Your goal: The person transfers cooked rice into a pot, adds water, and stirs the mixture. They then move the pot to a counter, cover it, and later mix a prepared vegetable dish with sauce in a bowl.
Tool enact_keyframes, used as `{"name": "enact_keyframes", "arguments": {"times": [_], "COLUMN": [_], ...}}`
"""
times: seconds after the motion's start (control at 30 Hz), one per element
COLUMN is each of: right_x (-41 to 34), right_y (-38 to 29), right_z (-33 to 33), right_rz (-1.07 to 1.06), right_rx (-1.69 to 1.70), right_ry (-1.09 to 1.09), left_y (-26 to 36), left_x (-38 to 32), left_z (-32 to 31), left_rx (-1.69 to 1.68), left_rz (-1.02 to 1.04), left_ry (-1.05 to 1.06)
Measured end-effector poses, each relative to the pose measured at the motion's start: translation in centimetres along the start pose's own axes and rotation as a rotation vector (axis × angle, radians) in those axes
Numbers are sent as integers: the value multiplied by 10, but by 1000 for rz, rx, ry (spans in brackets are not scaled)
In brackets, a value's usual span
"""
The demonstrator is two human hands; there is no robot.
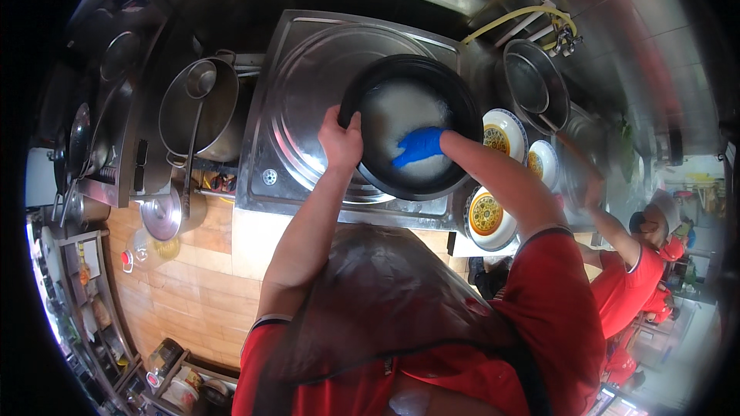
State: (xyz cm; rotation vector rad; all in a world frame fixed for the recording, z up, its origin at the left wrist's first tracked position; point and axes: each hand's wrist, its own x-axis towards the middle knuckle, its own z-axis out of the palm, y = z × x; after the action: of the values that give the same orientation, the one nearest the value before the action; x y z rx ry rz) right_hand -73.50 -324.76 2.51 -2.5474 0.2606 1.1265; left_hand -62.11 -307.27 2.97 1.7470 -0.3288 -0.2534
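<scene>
A deep black round basin (469, 110) is held over a steel wok-range top (289, 86) in front of me. My left hand (342, 136) grips its left rim, thumb on the inner side. Inside lies a whitish, cloudy mass (404, 104); whether it is liquid or fine grains is unclear. My right hand (423, 147), in what looks like a blue glove, reaches over the right rim into the basin, its fingers pointing left against the white contents. Whether those fingers hold anything cannot be made out.
Several patterned plates (516, 127) stand close on the right. Beyond them is a large pan (552, 84) near a yellow hose (503, 20). A stockpot (173, 110) with a ladle (199, 104) stands left. A co-worker in red (627, 283) works at the right.
</scene>
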Motion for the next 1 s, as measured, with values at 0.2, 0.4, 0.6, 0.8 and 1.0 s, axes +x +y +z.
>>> {"name": "enact_keyframes", "arguments": {"times": [0.2,0.4,0.6,0.8,1.0], "right_x": [12,39,37,7,-20], "right_y": [-47,-43,3,38,13], "right_z": [1,-38,-36,-4,19], "right_rz": [-115,39,163,119,51], "right_rx": [-136,-62,-72,71,183], "right_ry": [32,324,360,305,176], "left_y": [1,4,4,6,7], "left_x": [-1,0,-2,-1,-2], "left_z": [0,-2,-2,-2,-2], "left_rx": [-42,-9,-8,-1,-32], "left_rz": [-9,0,17,33,-30], "left_ry": [-19,-30,-8,0,-23]}}
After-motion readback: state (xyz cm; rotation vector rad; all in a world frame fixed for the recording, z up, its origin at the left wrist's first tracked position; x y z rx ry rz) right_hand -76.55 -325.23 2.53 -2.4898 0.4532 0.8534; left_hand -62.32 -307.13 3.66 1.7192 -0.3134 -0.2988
